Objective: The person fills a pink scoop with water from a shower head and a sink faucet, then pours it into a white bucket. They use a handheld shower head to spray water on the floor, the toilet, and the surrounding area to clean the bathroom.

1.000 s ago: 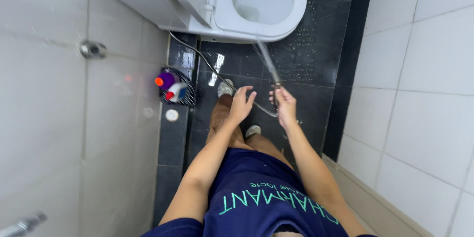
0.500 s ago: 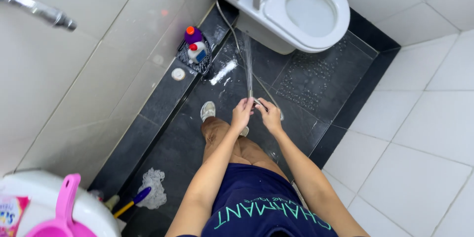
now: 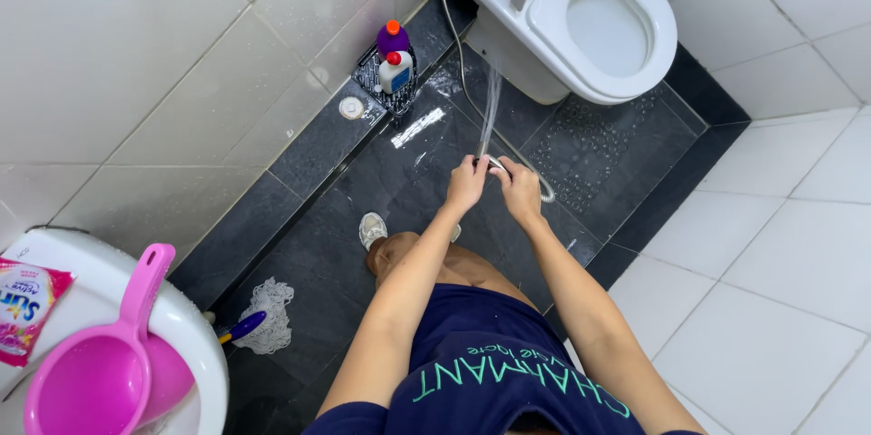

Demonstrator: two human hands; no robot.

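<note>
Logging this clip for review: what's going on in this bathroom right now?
A person stands on the wet dark tiled floor, both hands together in front of them. The left hand and right hand grip a small handheld sprayer on a thin hose, and a stream of water shoots toward the base of the white toilet. A wire basket with a purple and a white bottle sits by the wall. A pink plastic scoop rests on a white tub at lower left, beside a mop head.

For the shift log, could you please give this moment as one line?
left hand: on spray nozzle | right hand: on nozzle too | water jet: toward toilet | floor: wet
</note>
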